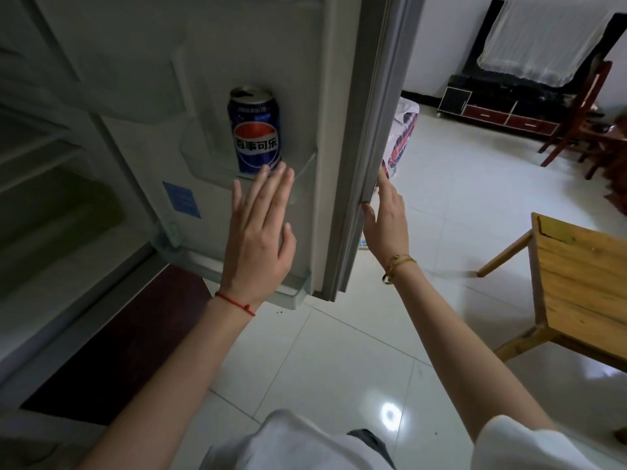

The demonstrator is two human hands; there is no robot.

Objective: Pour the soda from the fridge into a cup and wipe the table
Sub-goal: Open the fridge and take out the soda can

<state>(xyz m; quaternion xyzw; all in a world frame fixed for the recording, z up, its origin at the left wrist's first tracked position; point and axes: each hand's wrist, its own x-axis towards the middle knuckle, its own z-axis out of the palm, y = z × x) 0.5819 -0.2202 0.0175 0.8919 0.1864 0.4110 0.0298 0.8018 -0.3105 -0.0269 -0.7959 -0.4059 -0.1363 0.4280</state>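
A blue aluminium soda can with a red, white and blue emblem (255, 130) stands upright on a clear plastic shelf in the white fridge door (307, 161), at about 11 o'clock from the middle of the view. Its top already looks opened, a dark gap showing at the rim.

The left hand (259, 228) reaches up with straight, spread fingers, the fingertips (263, 171) just below the can's base in the view; whether they touch it I cannot tell. It holds nothing. The right hand (386, 218), at 1 o'clock, has straight fingers laid along the grey edge of the open door, steadying it without curling round it.

The step in hand looks like taking the can out. The risks, as I judge them:
- An open can tipped while it is lifted over the shelf lip would spill into the door.
- A grip low on the can could let it topple.
- The door could swing if the right hand lets go early.

The pale wooden bench (583, 276) waits at 3 o'clock; no cup is in view.
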